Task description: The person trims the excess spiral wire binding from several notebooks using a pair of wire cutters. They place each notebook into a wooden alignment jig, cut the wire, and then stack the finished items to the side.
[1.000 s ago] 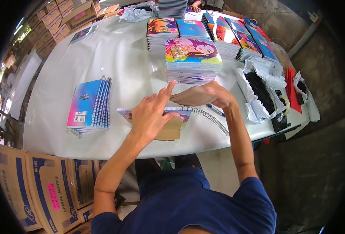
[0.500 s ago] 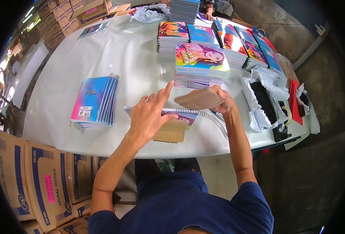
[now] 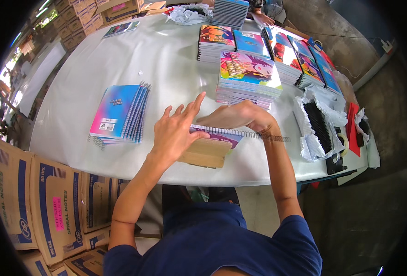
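I pinch the notebook [image 3: 234,139] in my left hand [image 3: 177,130], its coil [image 3: 248,134] reaching toward my right hand [image 3: 257,116], which grips a blurred brown pad [image 3: 224,117]; best to move that lightly, the notebook held steady

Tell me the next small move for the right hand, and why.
Probably feed the thin silver wire coil leftward with the right hand: a loose length sticks out past the right end of the purple-covered paper notebook, which the left hand rests against.
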